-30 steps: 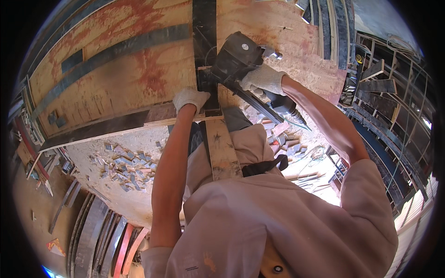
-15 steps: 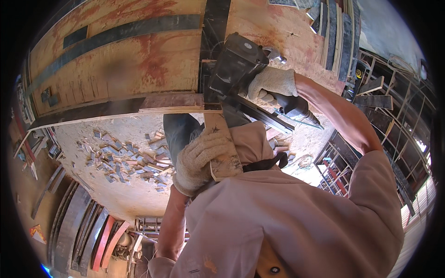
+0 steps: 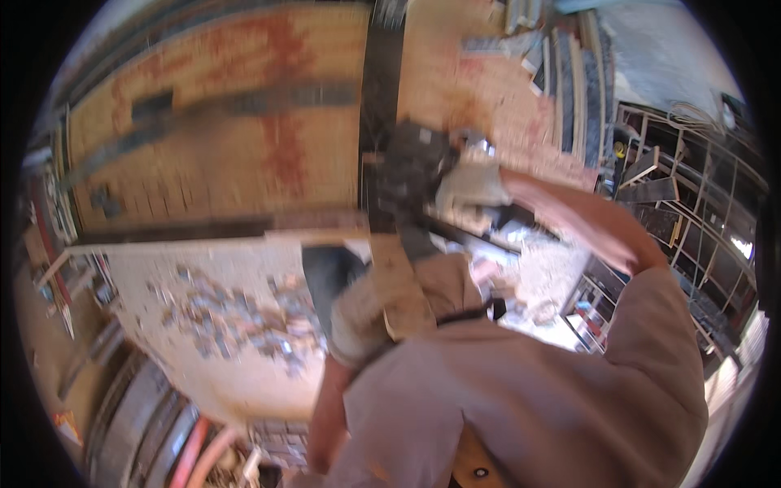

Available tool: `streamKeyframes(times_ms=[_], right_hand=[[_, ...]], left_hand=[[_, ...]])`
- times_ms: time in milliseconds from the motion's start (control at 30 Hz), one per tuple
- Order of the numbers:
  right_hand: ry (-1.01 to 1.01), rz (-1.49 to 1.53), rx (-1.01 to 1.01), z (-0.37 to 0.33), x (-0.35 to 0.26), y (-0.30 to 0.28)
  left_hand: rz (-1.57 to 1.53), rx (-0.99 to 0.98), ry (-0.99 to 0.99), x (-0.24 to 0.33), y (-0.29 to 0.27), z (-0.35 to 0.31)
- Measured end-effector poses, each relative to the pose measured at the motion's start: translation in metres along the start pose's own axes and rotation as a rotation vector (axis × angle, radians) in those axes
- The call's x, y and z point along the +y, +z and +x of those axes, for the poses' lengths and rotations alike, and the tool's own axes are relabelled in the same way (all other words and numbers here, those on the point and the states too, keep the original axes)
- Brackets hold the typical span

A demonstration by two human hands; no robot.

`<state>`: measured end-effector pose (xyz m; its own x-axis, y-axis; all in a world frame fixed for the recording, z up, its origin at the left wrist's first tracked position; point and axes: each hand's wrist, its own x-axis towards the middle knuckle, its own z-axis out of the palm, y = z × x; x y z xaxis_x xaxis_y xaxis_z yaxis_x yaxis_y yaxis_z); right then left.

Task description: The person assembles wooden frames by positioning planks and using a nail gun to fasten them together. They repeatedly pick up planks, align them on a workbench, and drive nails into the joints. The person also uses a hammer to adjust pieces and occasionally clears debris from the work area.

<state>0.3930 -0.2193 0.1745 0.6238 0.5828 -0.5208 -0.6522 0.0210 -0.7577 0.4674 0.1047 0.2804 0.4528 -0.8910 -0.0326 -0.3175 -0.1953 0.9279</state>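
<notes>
My left hand [image 3: 358,321], in a pale knitted glove, grips a short wooden board [image 3: 403,293] from its left side, close against my body. The board's far end meets the front edge of a plywood worktop [image 3: 220,171]. In its matching glove, my right hand [image 3: 472,187] is wrapped around the handle of a bulky black nail gun [image 3: 416,163]. The tool's body rests over a dark strip [image 3: 381,89] on the worktop, near the board's far end. Motion blur hides the fingers' details and the tool's nose.
Many small wood offcuts [image 3: 236,313] lie scattered on the floor left of me. Curved boards [image 3: 146,431] stand at the lower left. Long planks [image 3: 563,89] are stacked at the far right, near a metal rack [image 3: 691,203].
The whole view has shifted, so the worktop, nail gun and board appear lower and the picture is blurred. Both hands keep their holds.
</notes>
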Motion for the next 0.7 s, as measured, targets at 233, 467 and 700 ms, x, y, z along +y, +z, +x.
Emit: streamKeyframes(times_ms=[233,467,700], right_hand=[[0.486,0.253,0.279,-0.005,-0.055,0.024],[0.456,0.179,0.419,-0.025,-0.084,0.040],[0.392,0.341,0.692,-0.063,-0.054,0.083]], left_hand=[[0.009,0.013,0.021,0.006,0.000,-0.008],[0.031,0.006,0.063,0.001,-0.001,-0.004],[0.077,0.019,0.098,-0.021,0.003,-0.015]])
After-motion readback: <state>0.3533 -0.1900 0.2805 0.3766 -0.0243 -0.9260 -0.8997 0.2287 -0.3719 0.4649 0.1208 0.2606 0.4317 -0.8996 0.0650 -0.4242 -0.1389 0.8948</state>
